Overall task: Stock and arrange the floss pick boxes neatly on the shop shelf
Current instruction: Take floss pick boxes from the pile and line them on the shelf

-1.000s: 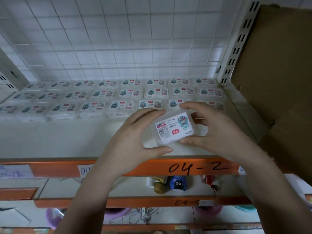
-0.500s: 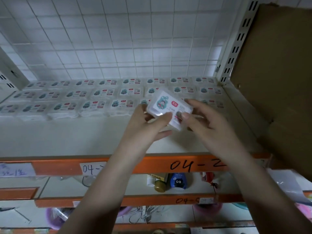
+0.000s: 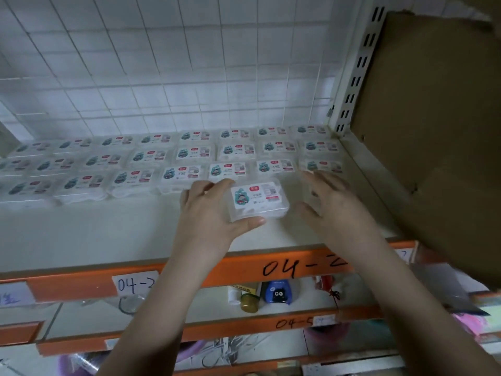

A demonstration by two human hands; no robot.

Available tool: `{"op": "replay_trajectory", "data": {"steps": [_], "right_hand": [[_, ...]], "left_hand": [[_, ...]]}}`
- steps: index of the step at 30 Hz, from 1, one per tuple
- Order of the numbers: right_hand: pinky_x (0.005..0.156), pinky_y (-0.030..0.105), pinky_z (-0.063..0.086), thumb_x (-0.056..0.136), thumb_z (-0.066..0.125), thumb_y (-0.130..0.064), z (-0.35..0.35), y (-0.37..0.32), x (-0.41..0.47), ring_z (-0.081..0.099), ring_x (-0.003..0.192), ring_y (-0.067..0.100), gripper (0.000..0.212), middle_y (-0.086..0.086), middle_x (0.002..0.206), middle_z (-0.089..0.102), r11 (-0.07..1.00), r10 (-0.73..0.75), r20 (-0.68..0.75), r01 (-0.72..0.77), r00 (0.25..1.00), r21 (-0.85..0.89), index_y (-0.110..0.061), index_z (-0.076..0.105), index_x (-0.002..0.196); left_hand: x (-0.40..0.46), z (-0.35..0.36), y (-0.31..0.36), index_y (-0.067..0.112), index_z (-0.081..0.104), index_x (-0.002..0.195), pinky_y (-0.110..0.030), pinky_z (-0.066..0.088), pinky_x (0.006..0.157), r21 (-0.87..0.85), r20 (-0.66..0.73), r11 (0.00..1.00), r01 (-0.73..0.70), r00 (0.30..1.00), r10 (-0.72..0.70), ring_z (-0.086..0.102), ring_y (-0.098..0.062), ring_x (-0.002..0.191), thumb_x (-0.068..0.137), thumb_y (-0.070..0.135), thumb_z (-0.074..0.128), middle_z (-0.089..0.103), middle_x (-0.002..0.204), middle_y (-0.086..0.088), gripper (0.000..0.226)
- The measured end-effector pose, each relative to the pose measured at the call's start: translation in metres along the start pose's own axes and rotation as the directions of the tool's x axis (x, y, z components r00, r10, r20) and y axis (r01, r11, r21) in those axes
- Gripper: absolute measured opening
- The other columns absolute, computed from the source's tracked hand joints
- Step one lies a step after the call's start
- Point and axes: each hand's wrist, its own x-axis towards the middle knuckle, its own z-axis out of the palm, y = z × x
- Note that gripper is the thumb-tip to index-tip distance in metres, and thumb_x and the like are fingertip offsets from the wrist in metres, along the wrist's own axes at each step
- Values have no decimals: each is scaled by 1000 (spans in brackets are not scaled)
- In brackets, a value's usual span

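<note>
Floss pick box (image 3: 259,200), mid-frame: light, rigid, probably slick clear plastic. Left hand (image 3: 214,217) pinches its long edges, the best hold; right hand (image 3: 334,210) hovers open.

the floss pick box (image 3: 259,200) now lies label-up on the shelf (image 3: 108,232); right hand (image 3: 333,210) has released it

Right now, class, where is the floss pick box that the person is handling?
In the head view, the floss pick box sits on the white shelf, just in front of the front row of boxes, held by the left hand.
</note>
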Motion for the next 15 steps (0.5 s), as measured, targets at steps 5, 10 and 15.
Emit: {"op": "replay_trajectory", "data": {"steps": [5, 10, 15], "right_hand": [[109, 21, 15, 96, 46, -25, 5, 17, -4, 11, 142, 12, 44, -6, 152, 24, 999, 37, 25, -36, 999, -13, -32, 39, 139], [104, 11, 6, 95, 50, -16, 1, 35, 6, 16, 140, 6, 45, -8, 150, 30, 996, 41, 45, -44, 998, 83, -21, 42, 138], [105, 14, 8, 93, 53, -24, -9, 42, 10, 18, 140, 5, 48, -7, 150, 29, 995, 10, 88, -18, 996, 94, -18, 40, 139]], "left_hand": [[8, 18, 2, 16, 41, 134, -30, 37, 93, 5, 181, 996, 87, 980, -86, 42, -24, 113, 74, 46, 69, 38, 111, -1, 73], [21, 29, 20, 7, 36, 136, -32, 33, 101, 87, 228, 989, 116, 964, -133, 36, -25, 126, 82, 45, 62, 40, 133, -10, 70], [25, 36, 29, 4, 47, 126, -33, 39, 94, 116, 186, 985, 126, 972, -146, 46, -27, 116, 82, 45, 62, 49, 124, -13, 62]]}}
